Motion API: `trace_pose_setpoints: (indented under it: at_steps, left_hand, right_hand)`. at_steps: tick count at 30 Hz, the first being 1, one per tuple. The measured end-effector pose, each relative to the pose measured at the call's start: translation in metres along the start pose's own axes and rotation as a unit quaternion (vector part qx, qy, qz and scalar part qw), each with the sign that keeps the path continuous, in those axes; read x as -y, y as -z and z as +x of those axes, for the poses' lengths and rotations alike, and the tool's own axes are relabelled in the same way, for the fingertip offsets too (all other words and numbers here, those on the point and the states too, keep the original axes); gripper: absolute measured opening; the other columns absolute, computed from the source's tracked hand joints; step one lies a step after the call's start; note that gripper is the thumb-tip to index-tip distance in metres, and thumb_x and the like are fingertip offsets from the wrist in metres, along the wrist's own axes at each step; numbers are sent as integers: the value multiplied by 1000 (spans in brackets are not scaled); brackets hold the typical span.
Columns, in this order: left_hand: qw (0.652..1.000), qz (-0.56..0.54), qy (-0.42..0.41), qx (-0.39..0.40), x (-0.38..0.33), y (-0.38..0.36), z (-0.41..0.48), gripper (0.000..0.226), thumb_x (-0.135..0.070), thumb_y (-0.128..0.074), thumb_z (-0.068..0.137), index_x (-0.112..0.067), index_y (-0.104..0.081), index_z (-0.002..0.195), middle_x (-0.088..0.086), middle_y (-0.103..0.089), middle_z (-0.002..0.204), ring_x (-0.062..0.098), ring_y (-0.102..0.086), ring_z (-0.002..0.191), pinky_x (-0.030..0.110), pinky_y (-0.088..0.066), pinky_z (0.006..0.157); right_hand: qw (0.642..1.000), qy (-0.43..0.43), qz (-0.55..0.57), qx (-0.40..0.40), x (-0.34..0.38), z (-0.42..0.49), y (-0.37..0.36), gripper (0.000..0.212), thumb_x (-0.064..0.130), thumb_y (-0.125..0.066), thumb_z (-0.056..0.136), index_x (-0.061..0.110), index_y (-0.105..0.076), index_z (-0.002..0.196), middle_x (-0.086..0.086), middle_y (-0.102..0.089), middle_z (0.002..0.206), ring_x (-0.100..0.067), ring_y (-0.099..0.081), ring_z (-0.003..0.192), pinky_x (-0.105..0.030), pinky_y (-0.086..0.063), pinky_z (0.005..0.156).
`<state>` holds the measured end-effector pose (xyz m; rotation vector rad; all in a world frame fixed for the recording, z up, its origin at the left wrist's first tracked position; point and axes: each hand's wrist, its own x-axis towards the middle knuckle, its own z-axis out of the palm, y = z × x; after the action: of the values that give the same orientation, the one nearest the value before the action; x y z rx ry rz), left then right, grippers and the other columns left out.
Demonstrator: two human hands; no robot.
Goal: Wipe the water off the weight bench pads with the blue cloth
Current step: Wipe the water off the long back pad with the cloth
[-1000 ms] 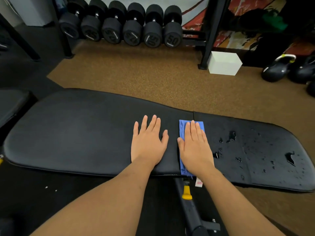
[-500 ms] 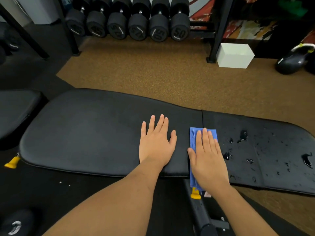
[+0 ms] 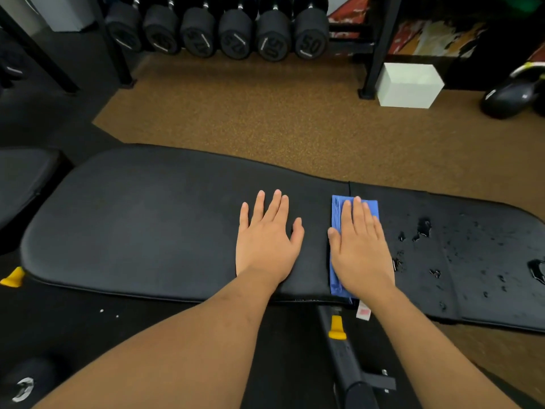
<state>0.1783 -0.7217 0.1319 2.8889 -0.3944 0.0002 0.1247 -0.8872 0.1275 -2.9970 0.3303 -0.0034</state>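
Observation:
A black weight bench lies across the view, with a long back pad (image 3: 141, 219) on the left and a shorter seat pad (image 3: 477, 261) on the right. Water drops and small puddles (image 3: 421, 228) dot the seat pad. A folded blue cloth (image 3: 336, 214) lies over the seam between the pads. My right hand (image 3: 359, 249) presses flat on the cloth, fingers straight, hiding most of it. My left hand (image 3: 265, 240) rests flat on the dry back pad, just left of the cloth.
A rack of black dumbbells (image 3: 218, 33) stands at the back. A white box (image 3: 410, 84) sits by a rack post, with a kettlebell (image 3: 510, 95) to its right. The bench frame with a yellow knob (image 3: 337, 327) runs below the pads. Another black pad (image 3: 23, 178) is at the left.
My right hand and the cloth have slid slightly right, onto the seam toward the wet seat pad. The camera has shifted left, and my left hand stays flat on the back pad.

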Motion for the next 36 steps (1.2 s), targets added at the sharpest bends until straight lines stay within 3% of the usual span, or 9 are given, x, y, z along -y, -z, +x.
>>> trace_pose_setpoints:
  at_steps: [6, 13, 19, 27, 33, 36]
  left_hand:
    - [1000, 5, -2, -2, -1, 1, 3, 64, -54, -16, 104, -26, -18, 161, -9, -11, 168, 17, 4, 156, 46, -1, 126]
    - [1000, 7, 0, -6, -1, 0, 1, 64, -54, -16, 104, -26, -18, 160, -9, -12, 168, 17, 2, 156, 46, -1, 126]
    - [1000, 8, 0, -6, 0, -2, 3, 64, -54, -17, 104, -25, -17, 161, -9, -11, 168, 17, 3, 156, 46, 1, 126]
    - [1000, 13, 0, -4, 0, -1, -1, 64, -53, -16, 104, -24, -18, 161, -9, -12, 168, 18, 1, 156, 46, -1, 126]
    - [1000, 11, -3, -10, -1, -1, 2, 64, -53, -18, 104, -24, -19, 160, -8, -13, 168, 18, 0, 156, 46, -1, 126]
    - [1000, 10, -1, -9, 1, -3, 1, 64, -53, -18, 104, -24, -20, 160, -8, -14, 168, 18, -1, 156, 46, -2, 126]
  right_hand:
    - [1000, -26, 10, 7, -7, 71, 3, 64, 40, -16, 106, 6, -1, 158, -12, 1, 167, -23, 4, 154, -40, -1, 125]
    - [1000, 1, 3, 7, -7, 20, 3, 65, 42, -15, 105, 8, 0, 158, -11, 3, 166, -22, 5, 154, -39, -1, 125]
    - [1000, -29, 2, 5, -11, 94, 2, 63, 39, -15, 106, 6, -4, 158, -12, -4, 167, -23, -1, 154, -41, -3, 125]
    - [1000, 17, -4, 14, -1, -73, 2, 65, 45, -9, 104, 9, -6, 158, -9, -7, 166, -21, -5, 154, -41, -12, 125]
    - [1000, -3, 14, 14, -9, 9, 3, 64, 42, -13, 105, 9, 0, 158, -9, 3, 167, -20, 4, 154, -37, 0, 125]
    - [1000, -9, 13, 16, -7, 0, 2, 64, 41, -14, 105, 8, 0, 158, -9, 2, 167, -20, 3, 154, -37, -1, 125]
